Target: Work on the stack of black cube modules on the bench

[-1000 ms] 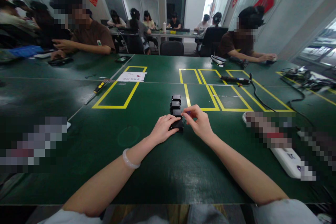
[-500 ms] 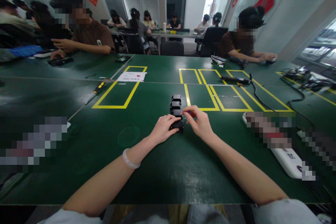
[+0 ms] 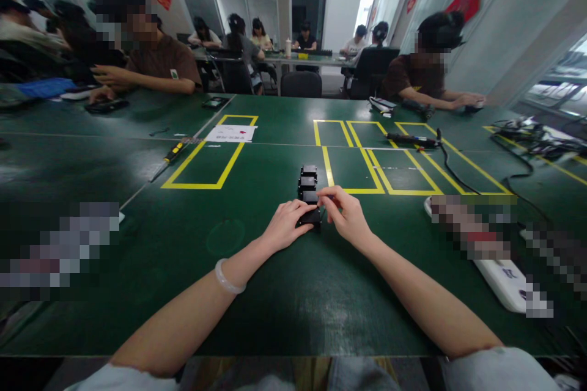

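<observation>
Several small black boxy parts stand in a row on the green table (image 3: 257, 293), with little knobs at their sides. My left hand (image 3: 285, 224) is closed on the black box (image 3: 310, 218) nearest me, its fingers over the far edge and its thumb along the near edge. At the right side of the row my right hand (image 3: 345, 214) is pinched, its fingertips close to the nearest box and the one behind it (image 3: 310, 197). Whatever the pinch holds is too small to make out. Two more boxes (image 3: 307, 182) sit farther back, untouched.
Yellow tape rectangles (image 3: 192, 186) mark the table. A yellow-black screwdriver (image 3: 173, 151) lies left; a black pen-shaped tool (image 3: 411, 140) with a cable lies right. A white elongated object (image 3: 504, 284) lies right of my arm. Co-workers (image 3: 160, 61) sit across the table.
Almost nothing differs. My right fingertips have shifted very slightly toward the boxes; my left hand keeps its hold on the nearest box.
</observation>
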A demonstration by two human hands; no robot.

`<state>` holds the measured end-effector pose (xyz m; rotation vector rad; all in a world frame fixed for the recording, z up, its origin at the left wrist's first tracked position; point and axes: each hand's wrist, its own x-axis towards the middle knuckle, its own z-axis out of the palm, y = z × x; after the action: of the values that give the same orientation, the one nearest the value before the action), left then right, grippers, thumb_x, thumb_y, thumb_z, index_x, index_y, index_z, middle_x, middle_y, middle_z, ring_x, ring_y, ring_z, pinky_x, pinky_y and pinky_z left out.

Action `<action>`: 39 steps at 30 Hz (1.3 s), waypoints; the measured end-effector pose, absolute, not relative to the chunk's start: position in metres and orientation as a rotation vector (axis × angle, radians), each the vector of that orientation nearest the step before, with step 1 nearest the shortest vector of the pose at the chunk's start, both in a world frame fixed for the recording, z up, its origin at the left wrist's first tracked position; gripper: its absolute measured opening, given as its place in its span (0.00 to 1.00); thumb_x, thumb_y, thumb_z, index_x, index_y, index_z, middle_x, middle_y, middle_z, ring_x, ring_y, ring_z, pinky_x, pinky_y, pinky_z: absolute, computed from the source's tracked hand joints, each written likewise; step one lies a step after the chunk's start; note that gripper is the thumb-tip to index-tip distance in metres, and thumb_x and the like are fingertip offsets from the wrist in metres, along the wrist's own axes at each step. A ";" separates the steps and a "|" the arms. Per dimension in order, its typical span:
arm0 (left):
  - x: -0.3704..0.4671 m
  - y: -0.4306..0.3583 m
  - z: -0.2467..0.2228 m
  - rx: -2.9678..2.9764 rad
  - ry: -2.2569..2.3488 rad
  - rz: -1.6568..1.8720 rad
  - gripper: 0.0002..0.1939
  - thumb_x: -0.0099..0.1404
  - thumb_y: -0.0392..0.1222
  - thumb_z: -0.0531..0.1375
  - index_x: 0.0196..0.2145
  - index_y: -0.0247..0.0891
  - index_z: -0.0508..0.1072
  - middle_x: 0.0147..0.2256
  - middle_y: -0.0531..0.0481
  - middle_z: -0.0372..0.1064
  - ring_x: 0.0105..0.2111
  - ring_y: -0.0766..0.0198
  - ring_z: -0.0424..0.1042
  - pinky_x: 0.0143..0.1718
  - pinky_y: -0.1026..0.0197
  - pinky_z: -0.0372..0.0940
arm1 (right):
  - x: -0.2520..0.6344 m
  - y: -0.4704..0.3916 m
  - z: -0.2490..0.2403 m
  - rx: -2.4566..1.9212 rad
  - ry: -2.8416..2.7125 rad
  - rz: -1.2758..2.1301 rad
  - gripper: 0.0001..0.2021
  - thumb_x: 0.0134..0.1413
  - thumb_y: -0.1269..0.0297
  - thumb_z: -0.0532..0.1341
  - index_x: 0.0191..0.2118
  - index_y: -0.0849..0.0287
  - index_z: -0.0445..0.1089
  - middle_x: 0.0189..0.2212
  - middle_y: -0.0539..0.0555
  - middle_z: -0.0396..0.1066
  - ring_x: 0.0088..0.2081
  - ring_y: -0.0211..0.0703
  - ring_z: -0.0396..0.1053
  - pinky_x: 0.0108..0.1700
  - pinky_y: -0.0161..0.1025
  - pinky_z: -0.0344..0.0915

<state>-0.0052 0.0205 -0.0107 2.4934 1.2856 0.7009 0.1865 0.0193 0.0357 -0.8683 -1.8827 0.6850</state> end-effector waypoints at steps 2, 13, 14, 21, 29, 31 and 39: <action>-0.005 0.020 -0.010 2.498 1.287 0.697 0.23 0.63 0.43 0.60 0.55 0.46 0.64 0.47 0.48 0.65 0.47 0.55 0.64 0.49 0.53 0.57 | 0.187 0.020 0.035 -0.879 -1.870 0.683 0.09 0.63 0.61 0.50 0.42 0.56 0.65 0.29 0.49 0.67 0.20 0.31 0.61 0.26 0.33 0.61; -0.005 0.020 -0.009 2.501 1.289 0.690 0.21 0.63 0.44 0.59 0.54 0.46 0.64 0.46 0.49 0.65 0.48 0.55 0.63 0.49 0.53 0.57 | 0.187 0.020 0.035 -0.925 -1.861 0.698 0.10 0.63 0.58 0.50 0.40 0.57 0.64 0.26 0.47 0.67 0.20 0.31 0.59 0.26 0.31 0.58; -0.005 0.020 -0.009 2.499 1.291 0.690 0.21 0.64 0.44 0.59 0.54 0.46 0.64 0.46 0.49 0.65 0.48 0.55 0.63 0.49 0.53 0.57 | 0.187 0.020 0.035 -0.934 -1.865 0.693 0.10 0.63 0.58 0.49 0.39 0.57 0.64 0.26 0.48 0.67 0.21 0.31 0.60 0.26 0.31 0.58; -0.005 0.020 -0.008 2.494 1.283 0.688 0.22 0.63 0.44 0.60 0.55 0.46 0.64 0.47 0.49 0.65 0.47 0.56 0.64 0.49 0.53 0.57 | 0.184 0.022 0.038 -1.032 -1.923 0.600 0.14 0.65 0.57 0.45 0.31 0.55 0.60 0.24 0.47 0.64 0.26 0.35 0.62 0.32 0.33 0.58; -0.006 0.020 -0.009 2.497 1.287 0.678 0.22 0.64 0.44 0.59 0.56 0.46 0.63 0.47 0.48 0.65 0.48 0.56 0.63 0.49 0.53 0.57 | 0.183 0.033 0.044 -1.173 -2.116 0.133 0.18 0.66 0.56 0.42 0.29 0.57 0.61 0.27 0.51 0.65 0.28 0.36 0.62 0.32 0.33 0.53; -0.006 0.020 -0.009 2.498 1.289 0.679 0.22 0.64 0.44 0.59 0.55 0.46 0.64 0.47 0.48 0.65 0.48 0.55 0.63 0.49 0.53 0.57 | 0.184 0.034 0.049 -1.206 -2.179 -0.043 0.21 0.66 0.56 0.41 0.28 0.57 0.62 0.28 0.52 0.67 0.28 0.36 0.62 0.30 0.33 0.51; -0.005 0.020 -0.008 2.502 1.286 0.685 0.22 0.64 0.44 0.59 0.55 0.45 0.64 0.47 0.48 0.64 0.48 0.56 0.63 0.49 0.54 0.57 | 0.181 0.037 0.067 -1.439 -2.294 -0.266 0.24 0.66 0.53 0.40 0.30 0.58 0.66 0.27 0.52 0.72 0.27 0.37 0.67 0.26 0.36 0.42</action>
<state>-0.0052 0.0199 -0.0081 2.5025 1.2865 0.6845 0.1806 0.0368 0.0669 -1.4387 -2.2945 -0.2659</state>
